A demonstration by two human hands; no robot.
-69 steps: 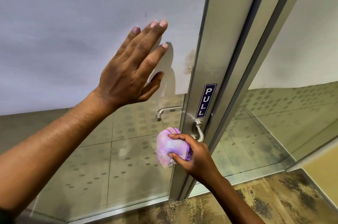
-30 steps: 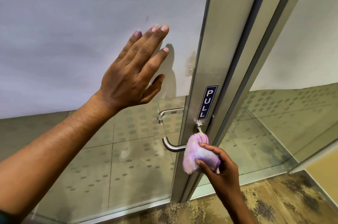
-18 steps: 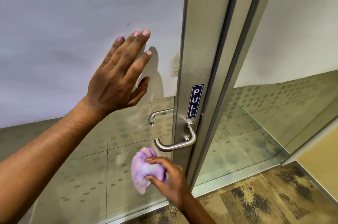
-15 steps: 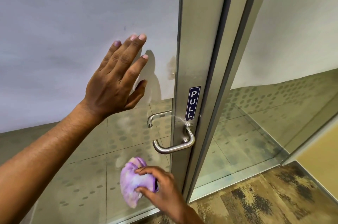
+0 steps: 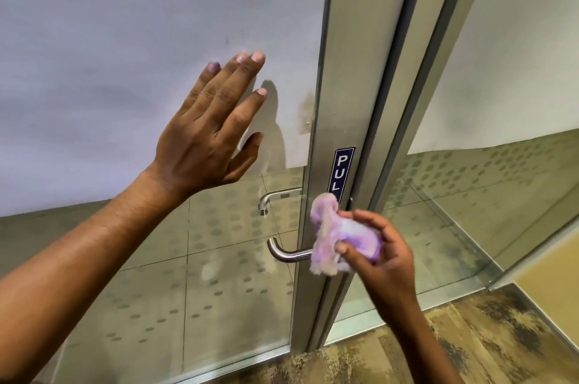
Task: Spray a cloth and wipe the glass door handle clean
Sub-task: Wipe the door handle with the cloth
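A steel lever door handle [image 5: 286, 253] sticks out leftward from the metal door frame [image 5: 344, 86]. My right hand [image 5: 380, 253] grips a crumpled purple cloth [image 5: 336, 241] and presses it over the handle's inner end, by the frame. The cloth hides the handle's base and the bottom of the blue PULL sign [image 5: 342, 169]. My left hand [image 5: 213, 130] lies flat and open against the frosted glass panel [image 5: 125, 54], up and left of the handle. A second handle [image 5: 275, 199] shows through the glass on the far side.
A fixed glass panel [image 5: 501, 164] stands right of the frame, with tiled floor beyond it. Patterned brown carpet [image 5: 485, 336] covers the floor at the bottom right. No spray bottle is in view.
My right hand has come up and to the right with the cloth, from below the handle onto its inner end. My left hand stays flat on the glass.
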